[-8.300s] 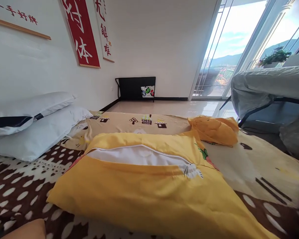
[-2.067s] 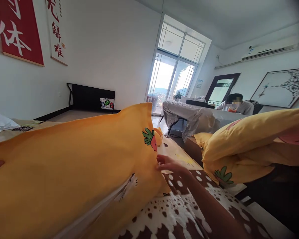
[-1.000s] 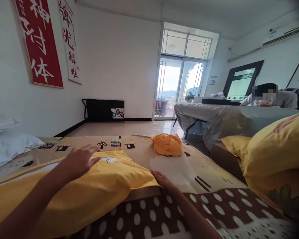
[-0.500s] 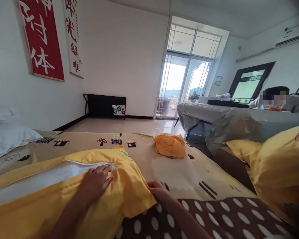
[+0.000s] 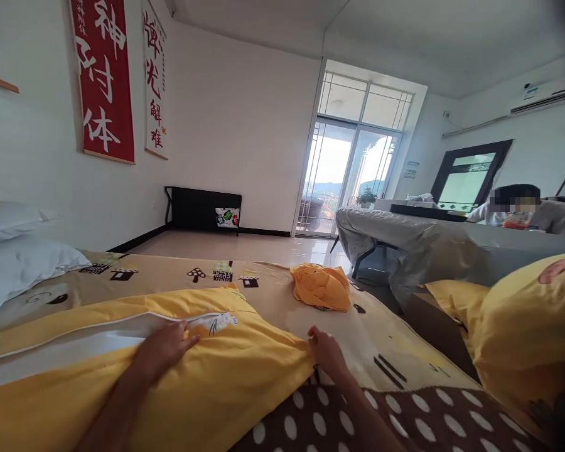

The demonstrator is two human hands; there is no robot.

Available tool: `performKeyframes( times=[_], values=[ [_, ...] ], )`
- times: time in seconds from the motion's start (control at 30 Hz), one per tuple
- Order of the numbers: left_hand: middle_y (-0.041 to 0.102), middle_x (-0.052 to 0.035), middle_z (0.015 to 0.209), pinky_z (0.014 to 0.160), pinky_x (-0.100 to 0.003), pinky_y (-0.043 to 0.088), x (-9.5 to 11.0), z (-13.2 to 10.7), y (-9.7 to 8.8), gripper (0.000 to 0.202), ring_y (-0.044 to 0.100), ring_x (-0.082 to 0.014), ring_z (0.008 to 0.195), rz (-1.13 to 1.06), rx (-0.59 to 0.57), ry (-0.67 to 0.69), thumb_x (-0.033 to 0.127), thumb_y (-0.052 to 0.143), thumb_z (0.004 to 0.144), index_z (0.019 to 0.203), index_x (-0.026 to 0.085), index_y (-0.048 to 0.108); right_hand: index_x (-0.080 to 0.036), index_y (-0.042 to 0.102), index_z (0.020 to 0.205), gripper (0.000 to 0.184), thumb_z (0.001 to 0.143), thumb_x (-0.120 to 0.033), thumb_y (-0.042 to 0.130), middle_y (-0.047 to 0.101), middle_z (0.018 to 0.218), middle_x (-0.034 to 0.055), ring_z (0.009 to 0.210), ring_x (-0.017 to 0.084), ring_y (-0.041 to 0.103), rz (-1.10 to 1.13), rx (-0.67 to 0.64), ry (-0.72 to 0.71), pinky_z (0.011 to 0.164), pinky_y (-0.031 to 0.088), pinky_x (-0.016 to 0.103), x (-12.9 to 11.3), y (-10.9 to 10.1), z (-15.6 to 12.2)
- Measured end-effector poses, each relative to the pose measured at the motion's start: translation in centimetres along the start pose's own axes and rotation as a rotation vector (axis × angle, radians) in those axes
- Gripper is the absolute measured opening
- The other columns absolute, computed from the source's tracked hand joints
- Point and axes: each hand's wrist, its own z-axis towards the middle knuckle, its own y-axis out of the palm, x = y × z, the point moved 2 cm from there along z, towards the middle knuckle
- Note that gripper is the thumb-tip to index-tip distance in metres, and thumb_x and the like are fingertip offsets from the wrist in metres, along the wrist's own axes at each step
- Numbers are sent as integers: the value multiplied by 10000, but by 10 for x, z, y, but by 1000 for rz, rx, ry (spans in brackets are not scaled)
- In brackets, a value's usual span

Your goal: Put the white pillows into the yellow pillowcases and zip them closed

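At lower left I see a yellow pillowcase point(image 5: 245, 370), its opening point(image 5: 150, 313) showing white filling point(image 5: 98, 336). The right hand's point(image 5: 328, 353) narrow grip pinches its corner point(image 5: 300, 361); whether the left hand point(image 5: 166, 344) grips too, I can't tell. Tugging hard could lose that corner.

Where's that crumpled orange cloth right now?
In the head view, the crumpled orange cloth lies just right of centre on the beige part of the blanket, beyond the right hand and the yellow zipped cover, touching neither.
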Motion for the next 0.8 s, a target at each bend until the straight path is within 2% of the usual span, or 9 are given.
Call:
performKeyframes(
  times=[0.07, 0.13, 0.23, 0.3, 0.37, 0.47, 0.53, 0.63, 0.8],
  values=[
    [643, -150, 1097, 850, -343, 409, 2, -3, -4, 403, 584, -270, 1038, -1, 15, 20, 456, 356, 840, 989, 147, 568, -136, 611, 1051, 300, 813, -141, 429, 629, 1087, 149, 1055, 262, 546, -79, 255, -62, 875, 384, 371, -24, -40, 0],
    [648, -137, 1060, 838, -334, 410, 6, -8, -10, 368, 589, -259, 1013, 6, 43, 43, 439, 346, 848, 966, 161, 557, -139, 582, 1112, 312, 844, -214, 441, 601, 1164, 139, 1120, 265, 507, -106, 497, -233, 954, 354, 399, -64, -82, 1],
    [645, -119, 968, 791, -334, 414, 11, -13, -17, 280, 593, -254, 938, 13, 80, 99, 399, 355, 848, 879, 181, 528, -184, 525, 1217, 361, 899, -310, 409, 555, 1281, 95, 1218, 226, 452, -59, 578, -494, 1024, 316, 397, -132, -111, 5],
    [623, -116, 966, 778, -331, 412, 12, -15, -21, 210, 583, -242, 914, 0, 127, 162, 347, 365, 840, 852, 188, 501, -206, 447, 1318, 434, 925, -377, 378, 458, 1397, 87, 1314, 218, 360, -32, 495, -539, 1064, 275, 419, -160, -93, 6],
    [601, -108, 995, 788, -319, 406, 7, -15, -22, 157, 571, -226, 917, -24, 185, 216, 308, 376, 825, 844, 194, 483, -217, 355, 1397, 506, 936, -426, 348, 351, 1472, 87, 1369, 221, 277, 6, 302, -484, 1087, 245, 442, -168, -46, 3],
    [611, -80, 895, 733, -305, 398, -11, -9, -18, 150, 574, -216, 834, -39, 185, 192, 336, 398, 800, 767, 205, 463, -206, 327, 1423, 524, 944, -418, 302, 341, 1476, 83, 1378, 212, 266, 62, -177, -393, 1101, 243, 421, -152, 43, -8],
    [616, -60, 785, 675, -298, 380, -25, -3, -12, 192, 570, -213, 752, -48, 125, 127, 378, 404, 783, 704, 208, 447, -178, 349, 1416, 533, 948, -418, 269, 351, 1470, 85, 1371, 199, 285, 71, -274, -367, 1108, 248, 378, -135, 81, -14],
    [621, -51, 752, 653, -286, 365, -36, 2, -7, 226, 565, -204, 717, -92, 67, 67, 410, 388, 768, 702, 204, 449, -200, 355, 1415, 549, 940, -460, 269, 372, 1461, 56, 1353, 180, 321, 82, -355, -380, 1108, 252, 338, -111, 92, -17],
    [622, -37, 748, 655, -272, 364, -28, -14, -23, 291, 561, -200, 719, -103, 46, 95, 475, 435, 736, 719, 193, 503, -219, 425, 1367, 493, 947, -424, 267, 396, 1449, 65, 1359, 202, 304, 47, -360, -278, 1115, 188, 407, -65, 64, -25]
  ],
)
